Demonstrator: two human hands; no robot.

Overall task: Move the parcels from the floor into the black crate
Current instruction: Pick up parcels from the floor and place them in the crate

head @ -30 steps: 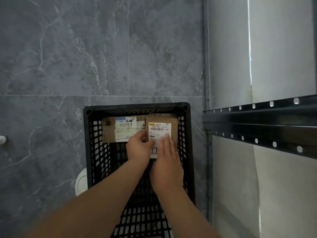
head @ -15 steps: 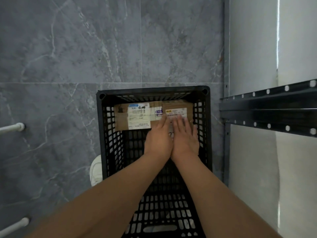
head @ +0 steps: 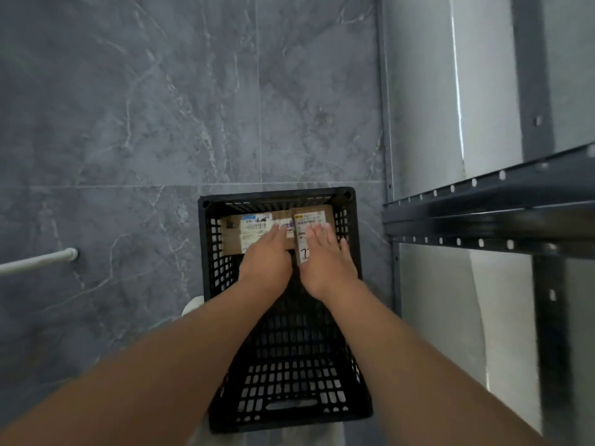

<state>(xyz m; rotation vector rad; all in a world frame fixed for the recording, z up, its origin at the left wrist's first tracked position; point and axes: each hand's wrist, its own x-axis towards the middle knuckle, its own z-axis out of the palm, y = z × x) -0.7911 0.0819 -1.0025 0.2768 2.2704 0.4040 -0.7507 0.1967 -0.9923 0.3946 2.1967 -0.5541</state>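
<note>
A black slotted crate stands on the grey floor below me. Two brown cardboard parcels lie side by side at its far end: a wide parcel with a white label on the left, and a narrower parcel with a white barcode label on the right. My left hand lies flat, fingers extended, over the wide parcel's near right part. My right hand rests flat on the narrower parcel, fingers spread. Neither hand grips anything.
A dark metal shelf rail and its uprights stand right beside the crate on the right. A white rod juts in from the left edge. Something white shows by the crate's left side. Grey marble floor stretches beyond.
My hands have drawn slightly apart, the left sliding onto the wide parcel and the right staying on the narrow one. The view has shifted, so the crate sits more to the right.
</note>
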